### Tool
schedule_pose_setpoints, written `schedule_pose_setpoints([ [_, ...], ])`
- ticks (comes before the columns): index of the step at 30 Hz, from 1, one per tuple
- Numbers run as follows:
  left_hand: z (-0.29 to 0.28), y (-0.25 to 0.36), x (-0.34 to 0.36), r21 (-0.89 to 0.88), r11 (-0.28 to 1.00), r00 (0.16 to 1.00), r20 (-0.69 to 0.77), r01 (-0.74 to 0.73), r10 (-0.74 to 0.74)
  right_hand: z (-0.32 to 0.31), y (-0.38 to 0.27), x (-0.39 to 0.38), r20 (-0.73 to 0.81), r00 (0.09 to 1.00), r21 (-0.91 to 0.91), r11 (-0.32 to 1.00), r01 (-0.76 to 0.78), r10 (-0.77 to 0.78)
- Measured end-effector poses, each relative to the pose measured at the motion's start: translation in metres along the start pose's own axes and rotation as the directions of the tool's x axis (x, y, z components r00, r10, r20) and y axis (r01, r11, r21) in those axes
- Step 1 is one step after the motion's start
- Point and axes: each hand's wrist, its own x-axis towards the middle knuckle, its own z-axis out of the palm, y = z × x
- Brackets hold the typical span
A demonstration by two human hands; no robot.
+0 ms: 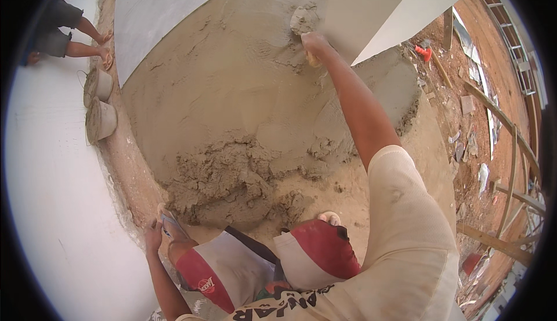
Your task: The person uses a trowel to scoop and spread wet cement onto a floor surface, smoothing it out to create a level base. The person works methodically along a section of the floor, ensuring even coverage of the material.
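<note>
My right hand [314, 44] reaches far forward, closed around the handle of a trowel [303, 20] whose blade is smeared with wet mortar. The blade lies at the far part of the spread mortar layer [232, 83], close beside a pale wall corner. Down at the left, my left hand [153, 236] hangs by the white wall near my left foot, with nothing visible in it and its fingers partly showing. A rough heap of mortar [226, 179] sits in front of my feet, lumpier than the smoothed surface beyond it.
Two mortar-stained buckets [105, 121] stand along the left wall. Another person's legs [75, 37] show at the far left. A pale wall corner [371, 8] juts in at the top. On the right lie wooden poles [493, 109], debris and an orange-red object [425, 53] on reddish soil.
</note>
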Motion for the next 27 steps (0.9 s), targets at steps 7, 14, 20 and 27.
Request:
schedule_pose_setpoints([
  [7, 0.018, 0.070, -0.025, -0.050, 0.994, 0.992, 0.079, 0.099, -0.095, 0.042, -0.070, -0.064, 0.126, 0.989, 0.242, 0.965, -0.100, 0.071],
  [14, -0.004, 0.057, -0.059, -0.232, 0.973, 1.000, 0.020, 0.006, -0.002, 0.041, -0.063, -0.109, 0.015, 1.000, -0.196, 0.981, -0.008, 0.011],
  [20, -0.031, 0.019, -0.125, -0.310, 0.939, 0.979, -0.088, 0.151, -0.186, 0.018, -0.006, -0.146, 0.011, 0.996, -0.164, 0.983, -0.085, 0.088],
  [27, -0.058, 0.013, -0.113, -0.506, 0.858, 0.969, -0.158, 0.084, -0.188, 0.029, -0.052, -0.244, 0.260, 0.965, 0.037, 0.999, 0.030, -0.038],
])
